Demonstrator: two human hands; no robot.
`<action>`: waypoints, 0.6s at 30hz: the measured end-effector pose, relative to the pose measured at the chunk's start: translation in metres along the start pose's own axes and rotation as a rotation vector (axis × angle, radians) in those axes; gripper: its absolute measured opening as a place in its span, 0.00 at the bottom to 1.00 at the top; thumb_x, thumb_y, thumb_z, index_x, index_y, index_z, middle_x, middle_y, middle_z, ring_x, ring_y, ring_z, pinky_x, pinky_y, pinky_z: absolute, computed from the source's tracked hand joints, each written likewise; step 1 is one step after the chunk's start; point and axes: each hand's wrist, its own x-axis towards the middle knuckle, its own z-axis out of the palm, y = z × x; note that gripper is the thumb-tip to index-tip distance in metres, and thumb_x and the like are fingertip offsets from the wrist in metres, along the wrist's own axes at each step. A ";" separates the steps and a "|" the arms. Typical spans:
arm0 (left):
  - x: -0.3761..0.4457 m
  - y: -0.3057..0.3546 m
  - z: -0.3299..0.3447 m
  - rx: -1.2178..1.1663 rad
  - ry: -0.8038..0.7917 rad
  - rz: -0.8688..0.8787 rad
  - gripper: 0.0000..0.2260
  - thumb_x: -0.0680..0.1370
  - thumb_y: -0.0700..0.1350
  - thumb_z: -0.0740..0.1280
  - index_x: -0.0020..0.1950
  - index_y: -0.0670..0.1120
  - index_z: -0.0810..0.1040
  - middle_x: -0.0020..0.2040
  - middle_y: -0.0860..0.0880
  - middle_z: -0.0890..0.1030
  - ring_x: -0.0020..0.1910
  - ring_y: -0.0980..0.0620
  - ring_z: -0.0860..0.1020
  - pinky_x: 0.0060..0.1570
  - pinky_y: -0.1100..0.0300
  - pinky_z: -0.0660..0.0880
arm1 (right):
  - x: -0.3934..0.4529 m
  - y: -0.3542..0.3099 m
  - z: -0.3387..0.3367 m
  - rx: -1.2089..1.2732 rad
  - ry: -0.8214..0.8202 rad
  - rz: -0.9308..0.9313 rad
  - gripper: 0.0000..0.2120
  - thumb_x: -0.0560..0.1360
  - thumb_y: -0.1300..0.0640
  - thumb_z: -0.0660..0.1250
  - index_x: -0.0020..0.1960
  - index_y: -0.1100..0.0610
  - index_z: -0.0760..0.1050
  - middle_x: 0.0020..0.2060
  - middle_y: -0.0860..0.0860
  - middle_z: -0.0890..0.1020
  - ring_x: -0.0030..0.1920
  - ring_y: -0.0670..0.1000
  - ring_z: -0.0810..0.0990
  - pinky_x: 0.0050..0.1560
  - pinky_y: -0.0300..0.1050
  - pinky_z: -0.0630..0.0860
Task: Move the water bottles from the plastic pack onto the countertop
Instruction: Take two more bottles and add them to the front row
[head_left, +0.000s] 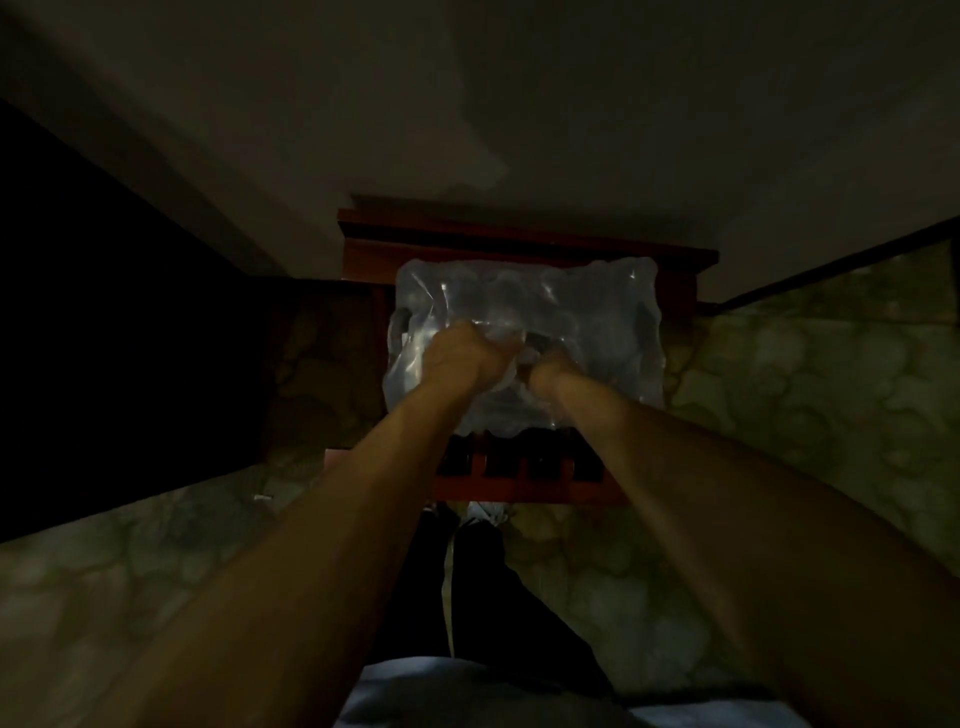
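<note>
A clear shrink-wrapped plastic pack of water bottles (587, 306) rests on a reddish wooden chair (519, 244) against the wall, in dim light. Several bottles show faintly through the wrap. My left hand (460, 353) is clenched on the plastic film at the pack's top, left of centre. My right hand (545, 361) is closed on the film right beside it, and the two hands nearly touch. Between them the wrap is bunched up. Whether the film is torn open is too dark to tell.
The chair's front rail (519, 488) stands just ahead of my legs and white shoe (485, 512). A patterned greenish floor (805, 395) spreads to both sides. A dark block (104, 338) fills the left. The pale wall (519, 104) rises behind.
</note>
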 end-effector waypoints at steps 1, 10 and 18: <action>0.001 -0.001 -0.002 0.003 -0.006 -0.004 0.21 0.78 0.59 0.62 0.59 0.44 0.79 0.52 0.41 0.83 0.52 0.45 0.81 0.56 0.51 0.78 | -0.002 -0.003 -0.001 -0.079 0.031 -0.015 0.15 0.81 0.55 0.60 0.64 0.61 0.74 0.63 0.59 0.77 0.58 0.56 0.76 0.67 0.52 0.71; -0.010 -0.001 -0.007 0.152 0.068 -0.041 0.27 0.76 0.65 0.62 0.56 0.42 0.79 0.41 0.47 0.80 0.47 0.50 0.80 0.47 0.64 0.69 | -0.031 -0.004 -0.001 -0.405 0.221 -0.189 0.18 0.79 0.50 0.63 0.64 0.60 0.73 0.60 0.58 0.78 0.58 0.58 0.78 0.59 0.52 0.76; -0.010 -0.003 -0.023 -0.065 -0.024 -0.059 0.23 0.75 0.61 0.67 0.58 0.44 0.76 0.53 0.43 0.80 0.49 0.44 0.81 0.42 0.53 0.81 | -0.050 -0.014 -0.015 -0.252 0.202 -0.066 0.22 0.73 0.45 0.69 0.58 0.60 0.77 0.55 0.58 0.81 0.52 0.58 0.81 0.54 0.52 0.79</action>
